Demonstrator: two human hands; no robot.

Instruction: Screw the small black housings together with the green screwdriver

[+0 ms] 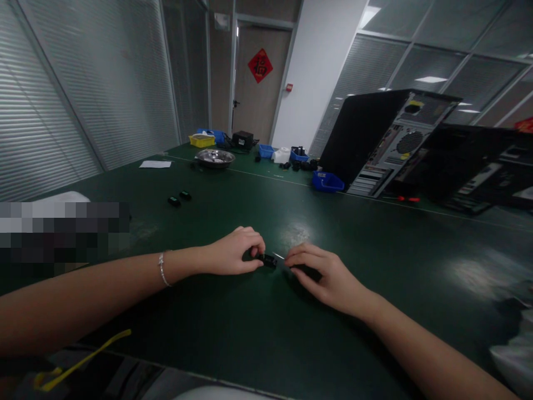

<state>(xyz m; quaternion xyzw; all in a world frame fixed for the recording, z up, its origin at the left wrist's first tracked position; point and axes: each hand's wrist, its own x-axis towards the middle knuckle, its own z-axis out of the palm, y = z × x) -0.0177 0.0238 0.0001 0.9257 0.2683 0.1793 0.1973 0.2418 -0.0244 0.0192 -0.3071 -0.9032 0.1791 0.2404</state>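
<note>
Room: glass walls with blinds (108, 83) on the left. Dark green desk (233, 328) fills most of the view, scuffed and shiny in spots. Door (260, 114) at the far side, red paper sign (260, 65) on it. Big black computer case (366, 133) on desk, far right, back panel showing. Metal bowl (215, 165) far left of centre; blue bin (328, 185) just left of the case. Left hand (239, 251) reaches in from the left, wrist low, thumb and fingers pinching the left end of a small black part (270, 260), mid-desk between both hands. Right hand (322, 272) comes from near right, fingers curled, gripping a thin pale rod (278, 256) between thumb and fingertips; rod points left toward the part, contact can't be told.
</note>
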